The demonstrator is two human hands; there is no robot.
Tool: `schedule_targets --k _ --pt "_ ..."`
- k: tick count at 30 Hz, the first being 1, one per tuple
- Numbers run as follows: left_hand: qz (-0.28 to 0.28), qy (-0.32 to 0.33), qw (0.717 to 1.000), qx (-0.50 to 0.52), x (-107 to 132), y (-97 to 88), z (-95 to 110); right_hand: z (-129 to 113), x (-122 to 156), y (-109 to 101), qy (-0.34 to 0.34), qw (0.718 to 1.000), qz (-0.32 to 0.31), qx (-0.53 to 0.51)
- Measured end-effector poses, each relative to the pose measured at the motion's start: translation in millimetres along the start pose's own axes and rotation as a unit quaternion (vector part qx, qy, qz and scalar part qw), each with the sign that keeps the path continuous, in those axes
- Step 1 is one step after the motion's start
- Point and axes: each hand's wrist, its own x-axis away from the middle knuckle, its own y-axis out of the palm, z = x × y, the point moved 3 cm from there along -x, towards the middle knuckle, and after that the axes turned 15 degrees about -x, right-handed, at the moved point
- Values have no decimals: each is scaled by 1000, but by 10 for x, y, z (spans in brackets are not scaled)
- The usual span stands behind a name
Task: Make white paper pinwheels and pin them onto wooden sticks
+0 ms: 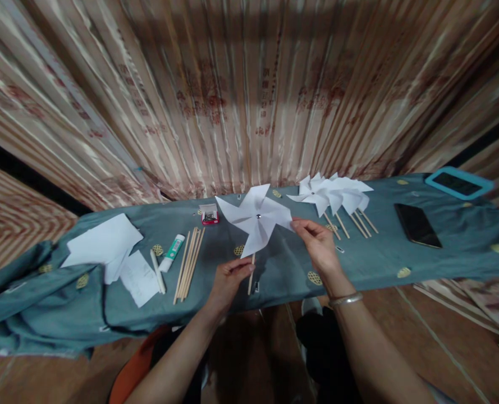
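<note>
A white paper pinwheel (pixel 249 216) with a silver pin at its centre is held up over the cloth. My left hand (pixel 229 280) is closed round its wooden stick (pixel 251 278), just below the paper. The fingers of my right hand (pixel 320 244) pinch the tip of the right-hand blade. On that wrist is a silver bangle (pixel 346 299). Several more pinwheels (pixel 335 193) lie overlapped to the right, their sticks pointing toward me. Left of the held pinwheel stands an open small red box (pixel 209 216) of pins.
Several bare wooden sticks (pixel 189 266), a green-and-white glue stick (pixel 172 252), a white pen-like stick (pixel 158 272) and paper sheets (pixel 104 241) lie left. At right are a black phone (pixel 417 225) and a blue-framed tablet (pixel 459 183). A curtain (pixel 241 95) hangs behind the cloth-covered table (pixel 283 280).
</note>
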Motion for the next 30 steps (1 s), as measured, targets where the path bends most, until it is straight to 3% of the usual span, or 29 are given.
schedule_targets --k 6,15,24,30 --pt "18 -3 1000 14 -39 -11 13 30 70 57 44 998 -10 -45" --pt "38 7 999 21 -71 -29 18 131 228 232 116 987 -72 -82" --pt "31 14 999 37 -67 -12 27 188 399 419 152 976 -138 -65" --pt "25 15 999 38 -59 -1 43 267 437 460 158 976 -144 -38"
